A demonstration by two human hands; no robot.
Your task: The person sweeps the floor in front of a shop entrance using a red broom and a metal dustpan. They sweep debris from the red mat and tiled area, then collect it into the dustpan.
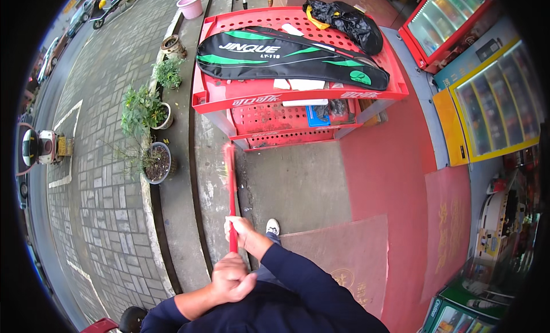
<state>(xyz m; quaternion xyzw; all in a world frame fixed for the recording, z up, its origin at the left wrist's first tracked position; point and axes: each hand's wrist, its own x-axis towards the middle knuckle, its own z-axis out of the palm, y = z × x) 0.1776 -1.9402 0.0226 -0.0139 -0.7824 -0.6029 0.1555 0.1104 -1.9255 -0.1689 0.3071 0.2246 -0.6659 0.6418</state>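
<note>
Both hands grip the red handle of a broom (232, 200), which points away from me. Around the upper end, close to my body, my left hand (234, 278) is closed. Farther down the handle is my right hand (241, 231), its fingers wrapped around it. The broom's reddish bristle head is blurred and lies over the concrete step (212, 178), just short of a red plastic display rack (300, 96). On the rack's top shelf lies a black and green racket bag (258, 60) bearing writing.
Potted plants (157, 163) line the lower step at left, with a pink bucket (190, 6) beyond. Step edges drop toward the paved sidewalk (111, 170). A black plastic bag (343, 21) lies on the rack. Drinks coolers (462, 129) stand at right beside a red mat (382, 161).
</note>
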